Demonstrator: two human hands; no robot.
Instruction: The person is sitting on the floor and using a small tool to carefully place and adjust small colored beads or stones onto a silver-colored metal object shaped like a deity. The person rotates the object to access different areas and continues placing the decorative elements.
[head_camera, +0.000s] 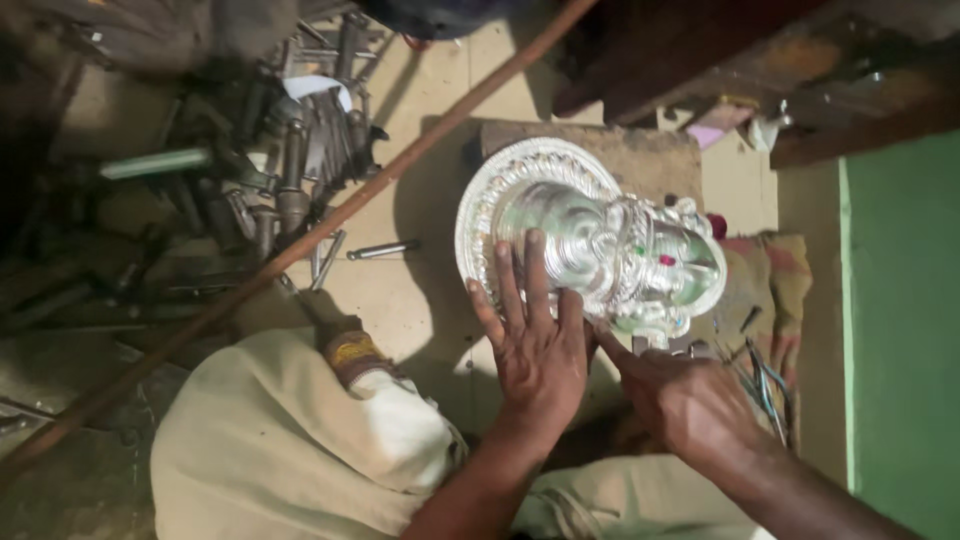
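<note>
Silver embossed idol (600, 245); cream cloth (290, 440); green wall (905, 320).

left hand (540, 350) splayed, right hand (690, 400) pointing

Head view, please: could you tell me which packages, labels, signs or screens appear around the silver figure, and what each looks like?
No package, sign or screen shows clearly.
White paper slip: upper left, curled over the pile of metal tools; any writing too small to tell.
Pink scrap: top right, beside the wooden block; blurred, unclear what it is.
</note>
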